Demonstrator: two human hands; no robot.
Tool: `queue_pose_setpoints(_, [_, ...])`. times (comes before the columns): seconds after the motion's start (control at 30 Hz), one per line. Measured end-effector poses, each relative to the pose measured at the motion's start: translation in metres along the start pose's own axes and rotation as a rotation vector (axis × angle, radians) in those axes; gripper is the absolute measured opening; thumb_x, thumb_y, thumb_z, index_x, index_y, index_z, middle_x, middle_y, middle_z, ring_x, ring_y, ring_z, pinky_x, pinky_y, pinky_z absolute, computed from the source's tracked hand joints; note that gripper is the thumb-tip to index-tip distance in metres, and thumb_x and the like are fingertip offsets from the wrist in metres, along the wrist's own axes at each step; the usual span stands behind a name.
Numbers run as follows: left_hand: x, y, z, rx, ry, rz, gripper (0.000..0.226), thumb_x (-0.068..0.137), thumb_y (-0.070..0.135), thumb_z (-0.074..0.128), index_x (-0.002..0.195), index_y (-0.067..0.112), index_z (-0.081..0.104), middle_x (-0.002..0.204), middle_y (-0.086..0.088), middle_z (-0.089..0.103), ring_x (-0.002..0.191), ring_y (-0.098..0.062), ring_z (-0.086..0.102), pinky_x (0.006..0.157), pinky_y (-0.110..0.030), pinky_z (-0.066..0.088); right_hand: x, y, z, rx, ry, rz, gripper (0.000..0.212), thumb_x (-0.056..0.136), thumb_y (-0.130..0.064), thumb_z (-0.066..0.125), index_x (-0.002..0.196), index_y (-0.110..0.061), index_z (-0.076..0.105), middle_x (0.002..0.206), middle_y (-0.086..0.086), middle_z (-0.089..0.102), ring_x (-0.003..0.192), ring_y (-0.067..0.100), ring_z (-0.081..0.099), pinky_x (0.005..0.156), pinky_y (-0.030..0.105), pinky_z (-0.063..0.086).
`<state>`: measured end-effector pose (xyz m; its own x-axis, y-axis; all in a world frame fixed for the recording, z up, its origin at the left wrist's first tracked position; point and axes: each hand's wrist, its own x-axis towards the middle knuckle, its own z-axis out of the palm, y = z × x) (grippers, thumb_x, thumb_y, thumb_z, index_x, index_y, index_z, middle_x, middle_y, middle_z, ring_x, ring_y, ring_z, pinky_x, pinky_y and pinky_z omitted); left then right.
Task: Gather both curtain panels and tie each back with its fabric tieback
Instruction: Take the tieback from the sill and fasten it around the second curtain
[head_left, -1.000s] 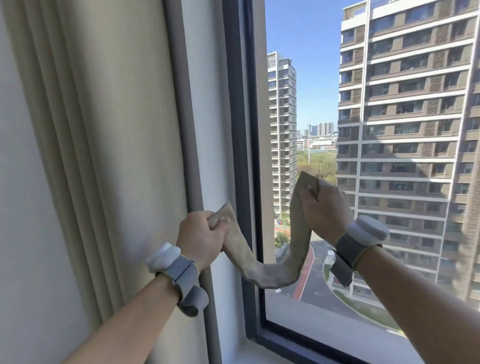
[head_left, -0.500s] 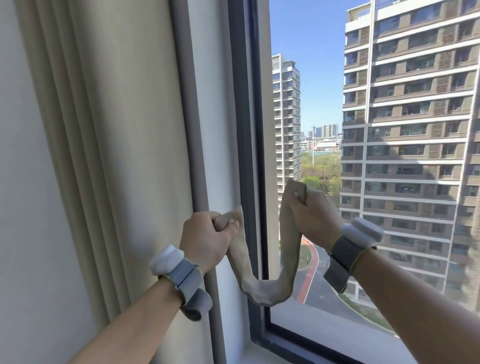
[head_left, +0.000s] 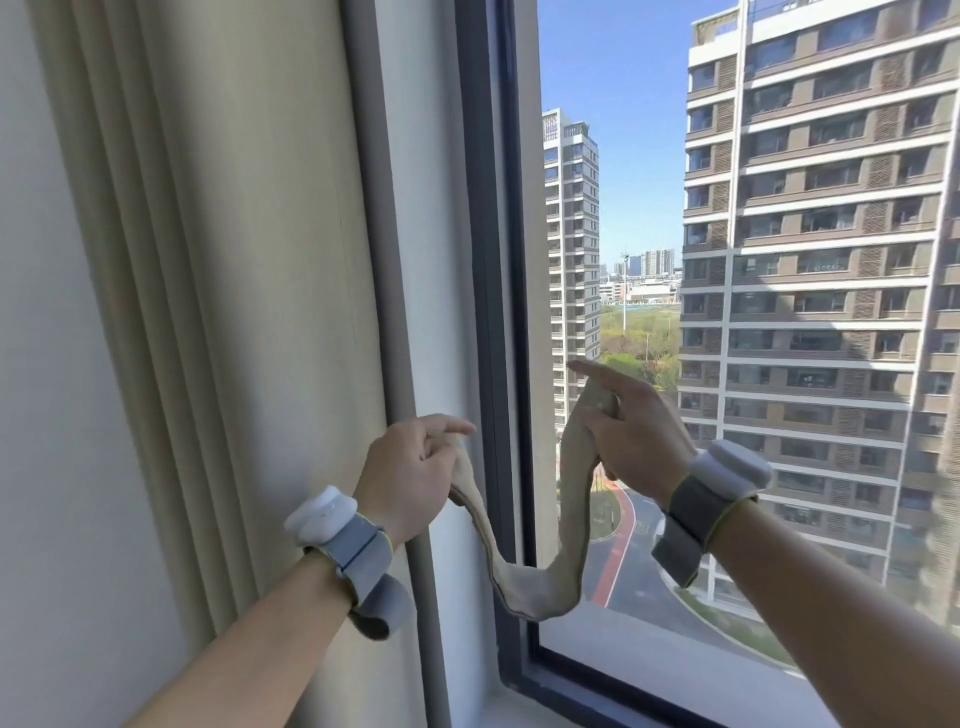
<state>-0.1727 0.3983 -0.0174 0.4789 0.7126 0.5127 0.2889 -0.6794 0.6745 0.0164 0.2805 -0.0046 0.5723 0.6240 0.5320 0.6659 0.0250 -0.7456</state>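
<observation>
A beige fabric tieback (head_left: 540, 587) hangs in a loose U between my two hands, in front of the window. My left hand (head_left: 410, 475) grips one end beside the curtain's right edge. My right hand (head_left: 631, 434) holds the other end higher up, with its index finger stretched out to the left. The beige curtain panel (head_left: 234, 260) hangs gathered in vertical folds at the left, behind my left hand. The tieback is not around the curtain. Only this one panel is in view.
A dark window frame (head_left: 493, 312) runs vertically between my hands, with a white reveal (head_left: 426, 234) to its left. The pale sill (head_left: 524, 717) lies below. A plain wall (head_left: 47, 415) stands at the far left. Tall apartment blocks fill the glass.
My right index finger has straightened out and that hand's grip has slid along the tieback's end. My left hand's fingers have loosened slightly. The loop hangs a little narrower.
</observation>
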Motion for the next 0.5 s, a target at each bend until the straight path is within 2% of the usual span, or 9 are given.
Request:
queue_pose_setpoints(0.03, [-0.001, 0.000, -0.002, 0.010, -0.043, -0.015, 0.036, 0.094, 0.009, 0.047, 0.104, 0.030, 0.075, 0.101, 0.002, 0.074, 0.086, -0.017, 0.067, 0.066, -0.015, 0.051, -0.002, -0.002, -0.001, 0.010, -0.018, 0.002, 0.041, 0.094, -0.003, 0.045, 0.110, -0.029, 0.071, 0.071, 0.007, 0.068, 0.040, 0.019, 0.057, 0.038, 0.026, 0.047])
queue_pose_setpoints(0.1, [-0.001, 0.000, -0.008, 0.062, -0.178, -0.033, 0.032, 0.091, 0.010, 0.050, 0.108, 0.023, 0.074, 0.101, 0.006, 0.071, 0.090, -0.011, 0.066, 0.074, -0.019, 0.054, -0.005, -0.007, -0.003, -0.001, -0.076, 0.039, 0.028, 0.092, 0.000, 0.047, 0.087, -0.013, 0.072, 0.078, 0.013, 0.070, 0.048, 0.024, 0.068, 0.042, 0.031, 0.053])
queue_pose_setpoints(0.17, [-0.005, 0.001, -0.015, 0.211, -0.408, 0.027, 0.048, 0.082, 0.006, 0.055, 0.128, 0.020, 0.061, 0.098, 0.013, 0.063, 0.086, -0.006, 0.062, 0.072, -0.011, 0.047, -0.006, -0.009, -0.008, 0.037, -0.207, 0.104, 0.021, 0.087, 0.006, 0.052, 0.092, -0.006, 0.068, 0.089, 0.013, 0.069, 0.073, 0.028, 0.074, 0.056, 0.033, 0.060])
queue_pose_setpoints(0.23, [-0.005, 0.000, -0.019, 0.380, -0.532, 0.106, 0.065, 0.078, 0.000, 0.055, 0.139, 0.021, 0.052, 0.107, 0.012, 0.061, 0.092, -0.007, 0.062, 0.079, -0.012, 0.048, -0.006, -0.011, -0.012, 0.060, -0.374, 0.102, 0.034, 0.081, 0.016, 0.054, 0.101, -0.009, 0.062, 0.102, 0.010, 0.068, 0.093, 0.024, 0.073, 0.062, 0.023, 0.057])
queue_pose_setpoints(0.3, [-0.005, -0.002, -0.018, 0.483, -0.471, 0.173, 0.056, 0.083, 0.000, 0.057, 0.133, 0.025, 0.059, 0.120, 0.009, 0.063, 0.107, -0.010, 0.062, 0.092, -0.016, 0.046, -0.002, -0.007, -0.014, -0.086, -0.338, -0.033, 0.035, 0.079, 0.013, 0.062, 0.099, -0.015, 0.064, 0.101, 0.004, 0.070, 0.090, 0.017, 0.073, 0.068, 0.024, 0.059])
queue_pose_setpoints(0.37, [-0.002, -0.005, -0.017, 0.459, -0.380, 0.235, 0.031, 0.087, 0.012, 0.066, 0.115, 0.025, 0.070, 0.117, 0.009, 0.066, 0.096, -0.006, 0.063, 0.092, -0.019, 0.047, 0.000, -0.005, -0.015, -0.253, -0.263, -0.136, 0.021, 0.077, -0.005, 0.078, 0.088, -0.020, 0.069, 0.091, -0.002, 0.070, 0.081, 0.015, 0.070, 0.073, 0.028, 0.059])
queue_pose_setpoints(0.43, [0.000, -0.007, -0.016, 0.326, -0.357, 0.204, 0.027, 0.087, 0.024, 0.071, 0.114, 0.023, 0.069, 0.111, 0.009, 0.067, 0.085, -0.003, 0.061, 0.092, -0.023, 0.048, 0.001, -0.006, -0.016, -0.288, -0.276, -0.170, 0.016, 0.074, -0.022, 0.083, 0.076, -0.023, 0.068, 0.095, -0.002, 0.067, 0.086, 0.019, 0.065, 0.075, 0.031, 0.057])
queue_pose_setpoints(0.47, [0.000, -0.009, -0.015, 0.235, -0.361, 0.165, 0.031, 0.087, 0.029, 0.071, 0.117, 0.024, 0.065, 0.107, 0.008, 0.069, 0.087, -0.004, 0.063, 0.093, -0.026, 0.050, 0.002, -0.006, -0.015, -0.258, -0.302, -0.151, 0.014, 0.076, -0.022, 0.082, 0.077, -0.021, 0.068, 0.102, 0.000, 0.065, 0.091, 0.022, 0.065, 0.078, 0.034, 0.058])
queue_pose_setpoints(0.5, [0.000, -0.008, -0.014, 0.153, -0.363, 0.118, 0.026, 0.088, 0.033, 0.070, 0.113, 0.026, 0.064, 0.102, 0.006, 0.071, 0.090, -0.008, 0.066, 0.093, -0.030, 0.052, 0.001, -0.008, -0.016, -0.187, -0.336, -0.095, 0.009, 0.078, -0.016, 0.078, 0.082, -0.016, 0.070, 0.109, 0.003, 0.065, 0.094, 0.024, 0.066, 0.079, 0.037, 0.060])
